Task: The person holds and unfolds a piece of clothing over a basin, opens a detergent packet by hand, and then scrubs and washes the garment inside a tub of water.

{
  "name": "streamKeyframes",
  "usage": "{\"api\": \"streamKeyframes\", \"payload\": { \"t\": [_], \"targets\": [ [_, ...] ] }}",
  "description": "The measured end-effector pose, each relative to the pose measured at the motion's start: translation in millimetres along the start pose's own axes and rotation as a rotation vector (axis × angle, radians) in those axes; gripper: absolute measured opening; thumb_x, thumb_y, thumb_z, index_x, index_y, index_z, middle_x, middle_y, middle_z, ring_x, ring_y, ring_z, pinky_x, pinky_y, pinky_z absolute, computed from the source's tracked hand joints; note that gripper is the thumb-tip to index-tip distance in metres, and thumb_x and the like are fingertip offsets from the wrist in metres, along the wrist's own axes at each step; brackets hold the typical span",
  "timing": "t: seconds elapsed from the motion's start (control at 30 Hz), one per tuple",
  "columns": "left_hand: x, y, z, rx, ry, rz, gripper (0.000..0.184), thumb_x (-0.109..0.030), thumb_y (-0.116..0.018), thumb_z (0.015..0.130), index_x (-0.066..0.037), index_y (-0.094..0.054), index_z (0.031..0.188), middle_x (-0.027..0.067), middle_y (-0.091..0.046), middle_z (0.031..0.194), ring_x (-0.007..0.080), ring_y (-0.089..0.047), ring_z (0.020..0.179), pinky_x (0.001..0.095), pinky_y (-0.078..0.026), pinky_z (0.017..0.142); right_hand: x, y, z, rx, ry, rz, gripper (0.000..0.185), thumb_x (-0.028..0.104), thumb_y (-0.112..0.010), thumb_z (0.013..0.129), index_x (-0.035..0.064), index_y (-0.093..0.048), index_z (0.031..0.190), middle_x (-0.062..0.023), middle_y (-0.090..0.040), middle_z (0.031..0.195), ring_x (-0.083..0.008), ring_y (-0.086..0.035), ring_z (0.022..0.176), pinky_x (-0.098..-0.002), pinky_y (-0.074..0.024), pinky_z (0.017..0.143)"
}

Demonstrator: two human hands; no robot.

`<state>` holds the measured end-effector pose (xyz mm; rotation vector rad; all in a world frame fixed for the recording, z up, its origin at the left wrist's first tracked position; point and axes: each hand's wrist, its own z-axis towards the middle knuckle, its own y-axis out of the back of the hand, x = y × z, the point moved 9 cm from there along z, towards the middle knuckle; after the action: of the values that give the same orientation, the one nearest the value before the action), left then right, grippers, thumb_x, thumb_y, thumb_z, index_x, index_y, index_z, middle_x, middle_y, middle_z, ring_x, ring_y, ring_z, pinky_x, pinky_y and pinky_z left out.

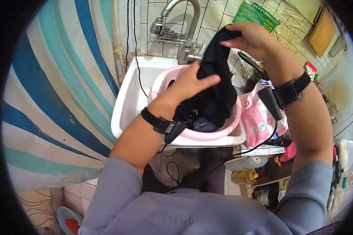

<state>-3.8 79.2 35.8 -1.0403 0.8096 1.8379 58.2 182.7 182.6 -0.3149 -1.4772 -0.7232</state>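
Observation:
A wet-looking black cloth garment [219, 84] hangs from my right hand [250, 38], its lower part bunched in a pink basin [211, 135]. My right hand is closed on its upper end, thumb below and fingers above. My left hand [192, 83] rests against the garment's left side, thumb stretched out and apart from the fingers. Its fingertips are partly hidden by the cloth. Dark water or wet fabric [204, 124] shows at the basin's front. The basin sits in a white sink [123, 113].
A metal faucet [196, 19] with a small rack [170, 37] stands behind the basin. Pink packages [259, 121] lie right of the sink. A striped curtain [62, 90] hangs at the left. Below right are a bottle of yellow oil [243, 177] and shelves.

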Motion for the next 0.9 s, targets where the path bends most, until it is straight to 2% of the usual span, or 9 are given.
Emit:
{"api": "streamKeyframes", "payload": {
  "t": [0.07, 0.13, 0.17, 0.23, 0.37, 0.5, 0.53, 0.67, 0.9],
  "targets": [
    [-2.8, -13.9, -1.3, 0.002, -0.185, 0.022, 0.070, -0.036, -0.075, 0.079, 0.001, -0.044, 0.130, 0.0143, -0.048, 0.131, 0.0210, -0.044, 0.123, 0.0337, -0.035, 0.104, 3.4, -19.7, 1.3, 0.044, 0.026, 0.101, 0.027, 0.009, -0.055, 0.089, -0.0126, -0.052, 0.106, -0.0219, -0.058, 0.102, -0.0310, -0.067, 0.081, -0.0340, -0.0593, 0.075],
    [2.1, -14.7, -0.1, -0.055, -0.172, 0.141, 0.070, -0.034, -0.072, 0.083, 0.001, -0.040, 0.134, 0.0125, -0.049, 0.131, 0.0235, -0.044, 0.123, 0.0321, -0.033, 0.106, 16.7, -47.9, -4.5, 0.196, 0.086, 0.274, 0.028, 0.009, -0.054, 0.091, -0.0161, -0.050, 0.104, -0.0234, -0.057, 0.100, -0.0382, -0.064, 0.096, -0.0351, -0.0574, 0.085],
    [16.7, -6.8, 1.9, -0.141, -0.033, -0.105, 0.066, -0.033, -0.069, 0.086, 0.001, -0.039, 0.134, 0.0120, -0.049, 0.132, 0.0236, -0.045, 0.123, 0.0330, -0.034, 0.105, 19.2, -62.8, -5.5, 0.301, 0.092, 0.260, 0.029, 0.008, -0.054, 0.091, -0.0172, -0.048, 0.105, -0.0252, -0.056, 0.102, -0.0399, -0.062, 0.100, -0.0345, -0.0565, 0.087],
    [37.5, -2.3, -3.9, -0.275, 0.273, -0.646, 0.049, -0.028, -0.059, 0.093, -0.001, -0.044, 0.132, 0.0103, -0.050, 0.133, 0.0241, -0.050, 0.119, 0.0368, -0.040, 0.102, 15.9, -87.0, -17.2, 0.320, 0.133, 0.151, 0.026, 0.010, -0.054, 0.090, -0.0094, -0.051, 0.107, -0.0191, -0.059, 0.102, -0.0329, -0.061, 0.104, -0.0370, -0.0536, 0.088],
    [53.1, 4.9, 2.7, -0.283, 0.266, -1.008, 0.042, -0.030, -0.055, 0.095, -0.003, -0.051, 0.127, 0.0114, -0.056, 0.127, 0.0265, -0.054, 0.115, 0.0422, -0.041, 0.102, -12.9, -67.3, 3.0, 0.239, 0.127, -0.195, 0.021, 0.013, -0.056, 0.089, 0.0008, -0.056, 0.107, -0.0104, -0.062, 0.104, -0.0214, -0.061, 0.101, -0.0365, -0.0478, 0.087],
    [31.3, 12.1, 8.6, -0.176, 0.216, -1.213, 0.048, -0.039, -0.043, 0.099, 0.000, -0.052, 0.126, 0.0153, -0.055, 0.128, 0.0305, -0.053, 0.118, 0.0445, -0.037, 0.106, -85.9, 0.6, 35.1, 0.090, -0.104, -0.531, 0.022, 0.010, -0.053, 0.087, 0.0072, -0.059, 0.108, -0.0060, -0.063, 0.108, -0.0169, -0.057, 0.100, -0.0362, -0.0420, 0.087],
    [27.8, 14.8, 8.2, -0.175, 0.206, -1.219, 0.048, -0.039, -0.043, 0.099, 0.000, -0.052, 0.126, 0.0153, -0.055, 0.128, 0.0305, -0.053, 0.118, 0.0445, -0.037, 0.106, -104.5, 10.0, 39.7, 0.109, -0.074, -0.555, 0.041, 0.000, -0.056, 0.080, 0.0042, -0.056, 0.121, -0.0105, -0.063, 0.108, -0.0225, -0.059, 0.101, -0.0369, -0.0499, 0.078],
    [14.0, 13.3, 9.1, -0.065, 0.191, -1.295, 0.050, -0.041, -0.044, 0.098, 0.000, -0.054, 0.123, 0.0147, -0.059, 0.123, 0.0307, -0.057, 0.113, 0.0449, -0.042, 0.102, -144.3, -24.6, -3.2, 0.455, -0.059, -0.110, 0.076, -0.002, -0.066, 0.065, 0.0058, -0.043, 0.136, -0.0104, -0.046, 0.137, -0.0253, -0.047, 0.123, -0.0348, -0.0403, 0.101],
    [22.5, 23.8, 10.5, -0.061, 0.254, -1.245, 0.053, -0.045, -0.040, 0.097, -0.002, -0.056, 0.123, 0.0157, -0.060, 0.122, 0.0311, -0.057, 0.113, 0.0456, -0.043, 0.100, -141.5, -42.3, -37.6, 0.444, -0.179, -0.185, 0.055, 0.010, -0.072, 0.071, -0.0042, -0.055, 0.122, -0.0106, -0.064, 0.110, -0.0226, -0.060, 0.103, -0.0329, -0.0435, 0.095]
  ]
}}
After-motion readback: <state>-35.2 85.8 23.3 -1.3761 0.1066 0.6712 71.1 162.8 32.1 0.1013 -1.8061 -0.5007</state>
